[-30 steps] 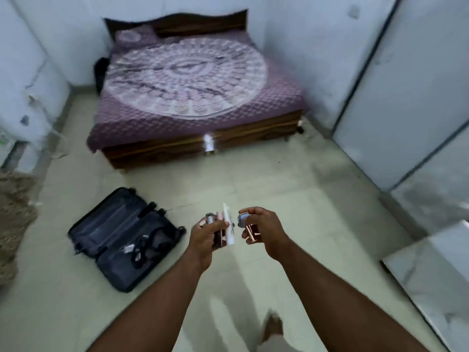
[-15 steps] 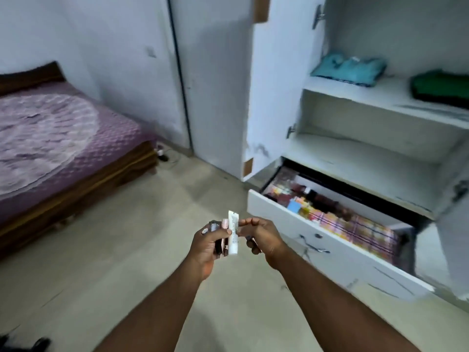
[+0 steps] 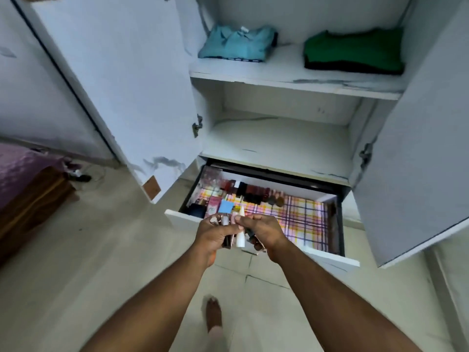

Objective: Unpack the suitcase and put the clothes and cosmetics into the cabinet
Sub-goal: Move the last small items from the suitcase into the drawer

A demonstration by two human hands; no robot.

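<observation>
The person stood at the open cabinet (image 3: 157, 80) with both hands raised together over the front lip of the pulled-out drawer (image 3: 327, 255). The left hand (image 3: 212, 232) was curled round a small bundle of cosmetics, among them a pinkish-cased piece (image 3: 226, 241) and a white tube (image 3: 240, 233) that stood nearly upright, its narrow end up and its cap end down. The right hand (image 3: 264, 231) pinched the tube near its upper part with thumb and forefinger and also seemed to hold one or two darker items beneath its palm (blur made these hard to name).

The drawer lay straight ahead of the hands and just below them, running long from left to right. Its left part already held a row of cosmetics (image 3: 243, 193) and a blue box (image 3: 227, 206), all on a plaid liner (image 3: 304, 212) whose right part showed bare. So the tube's long axis stood roughly across the drawer floor, and I judged it would have to be tipped flat or stood beside the others. Both hands were about equally near; the right one sat closer to the bare stretch of liner.

On the top shelf (image 3: 291, 80) lay a folded teal garment (image 3: 236, 43) and a folded green garment (image 3: 352, 50), well apart.
</observation>
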